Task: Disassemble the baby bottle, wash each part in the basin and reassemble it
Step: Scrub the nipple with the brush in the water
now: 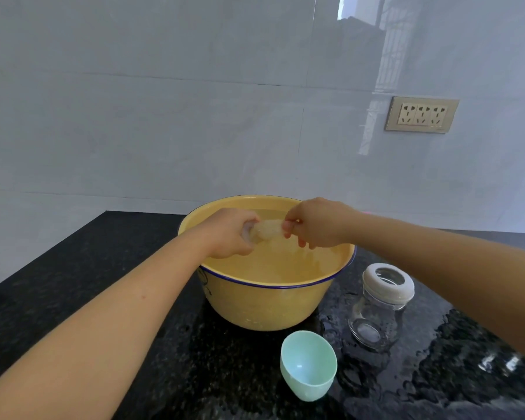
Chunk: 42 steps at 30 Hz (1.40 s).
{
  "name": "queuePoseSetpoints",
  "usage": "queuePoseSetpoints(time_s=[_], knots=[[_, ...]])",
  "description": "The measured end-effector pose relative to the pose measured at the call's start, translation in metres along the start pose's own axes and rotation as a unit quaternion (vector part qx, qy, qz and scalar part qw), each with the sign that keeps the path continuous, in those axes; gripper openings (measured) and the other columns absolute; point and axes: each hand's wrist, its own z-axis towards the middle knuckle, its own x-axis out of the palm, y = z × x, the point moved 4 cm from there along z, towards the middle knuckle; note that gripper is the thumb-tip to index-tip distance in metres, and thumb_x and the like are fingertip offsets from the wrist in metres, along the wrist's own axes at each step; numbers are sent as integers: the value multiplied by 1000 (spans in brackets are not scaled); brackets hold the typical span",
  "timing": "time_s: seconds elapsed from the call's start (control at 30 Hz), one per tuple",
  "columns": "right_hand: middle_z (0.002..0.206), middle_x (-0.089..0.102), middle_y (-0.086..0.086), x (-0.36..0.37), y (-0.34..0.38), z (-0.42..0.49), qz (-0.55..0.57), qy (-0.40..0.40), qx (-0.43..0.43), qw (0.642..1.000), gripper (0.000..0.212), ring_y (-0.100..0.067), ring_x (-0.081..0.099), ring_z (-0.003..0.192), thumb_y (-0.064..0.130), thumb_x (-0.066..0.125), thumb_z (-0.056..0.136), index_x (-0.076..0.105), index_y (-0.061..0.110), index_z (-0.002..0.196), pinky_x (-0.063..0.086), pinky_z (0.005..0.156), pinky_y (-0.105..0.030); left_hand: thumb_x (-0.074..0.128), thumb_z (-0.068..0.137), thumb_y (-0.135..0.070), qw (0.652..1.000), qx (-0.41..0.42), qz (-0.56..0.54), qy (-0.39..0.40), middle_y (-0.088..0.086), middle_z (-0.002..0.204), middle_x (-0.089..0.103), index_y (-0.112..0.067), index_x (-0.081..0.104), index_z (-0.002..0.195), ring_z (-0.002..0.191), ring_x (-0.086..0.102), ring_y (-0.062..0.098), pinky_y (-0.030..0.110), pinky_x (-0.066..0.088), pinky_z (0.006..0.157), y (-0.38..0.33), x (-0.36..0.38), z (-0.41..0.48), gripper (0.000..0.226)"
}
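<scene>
Currently we log the task at mid-wash. Item one, teat (269, 230): clear and soft, held between our two hands over the water (285, 262) in the yellow basin (273, 286), toward the far half of the bowl. Item two, bottle (373, 316): glass, standing on the wet desk (73, 262) just right of the basin, well apart from both hands, empty as far as we can see. Item three, ring (385, 294): white, sitting on the bottle's neck; whether it is screwed down or merely resting there we cannot tell. Item four, cap (308, 365): mint green, lying on the desk in front of the basin with its open mouth toward us, near the bottle but not touching it. Done, by our judgement: cap off and teat out of the ring, so the taking-apart is largely complete; the wet desk round the bottle suggests a rinse, unconfirmed. Left to do, as we judge it: finish the teat, wash whatever is unwashed, then seat the teat in the ring, the ring on the bottle, the cap on top. Left hand (231, 234): enters from the lower left, forearm stretched over the near rim, fingers (246, 247) curled round the teat's wide base and grasping it. Right hand (315, 222): reaches across from the right, wrist bent downward, fingers pinching the teat's narrow end; whether its lower fingertips touch the water we cannot settle.
</scene>
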Motion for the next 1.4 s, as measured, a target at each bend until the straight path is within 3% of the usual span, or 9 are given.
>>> queuePoseSetpoints(time_s=[0.1, 0.27, 0.43, 0.53, 0.63, 0.77, 1.0, 1.23, 1.4], knots=[[61, 62, 5, 2, 3, 3, 64, 22, 3, 998, 40, -9, 52, 58, 33, 30, 101, 64, 18, 84, 42, 63, -23, 63, 77, -7, 1000, -2, 7, -14, -6, 77, 50, -31, 50, 79, 72, 48, 16, 26, 38, 60, 2, -1, 1, 27], [56, 51, 3, 1, 3, 1, 66, 27, 18, 997, 44, -15, 46, 57, 34, 33, 99, 60, 21, 67, 39, 59, -27, 57, 79, -13, 999, -13, 44, 14, -9, 78, 49, -37, 46, 76, 78, 51, 21, 36, 44, 67, 6, 3, 4, 26], [54, 51, 6, -8, -3, -6, 9, 23, 6, 1000, 43, -11, 48, 60, 38, 31, 99, 60, 25, 70, 41, 68, -30, 53, 82, -6, 998, -10, 47, 51, -9, 88, 52, -25, 54, 105, 89, 52, 19, 35, 46, 78, -2, 5, 1, 30], [51, 47, 4, -8, -7, -9, 48, 75, 21, 996, 41, -15, 42, 50, 36, 33, 99, 63, 20, 76, 43, 60, -29, 52, 82, -7, 996, -7, 58, 72, 2, 102, 58, -22, 56, 106, 98, 56, 24, 40, 47, 83, -3, 7, 0, 29], [48, 40, 5, -11, -11, -9, 88, 110, 40, 989, 38, -12, 29, 38, 37, 37, 97, 65, 18, 80, 29, 44, -22, 56, 81, -8, 996, -2, 40, 81, 5, 107, 59, -20, 56, 107, 101, 56, 26, 42, 47, 86, -1, 8, 1, 28], [45, 36, 6, -17, -28, -12, 153, 126, 42, 979, 36, -12, 26, 41, 40, 44, 95, 67, 19, 79, 23, 46, -24, 69, 79, -18, 995, 2, -76, 71, -1, 103, 63, -26, 57, 99, 96, 59, 20, 35, 48, 87, 3, 4, 3, 25], [50, 34, 3, -22, -63, -20, 314, 55, 33, 947, 40, -12, 26, 43, 37, 39, 99, 68, 16, 82, 23, 41, -21, 68, 84, -27, 973, -26, -229, 22, -4, 98, 66, -22, 60, 112, 91, 64, 14, 31, 52, 87, 2, -4, 0, 30], [52, 39, -1, -17, -51, -23, 269, 4, 19, 963, 38, -14, 29, 45, 40, 43, 97, 68, 19, 77, 27, 43, -19, 78, 61, -43, 948, -17, -318, -19, -4, 115, 62, -34, 48, 124, 104, 63, 10, 36, 54, 89, -4, -9, -3, 71], [49, 46, 3, -11, -29, -23, 206, -61, -21, 976, 37, -9, 41, 49, 39, 41, 97, 65, 28, 72, 35, 54, -21, 79, 70, -33, 973, 18, -220, -66, -18, 111, 59, -37, 59, 112, 98, 59, 0, 22, 46, 85, -8, -13, -5, 47]])
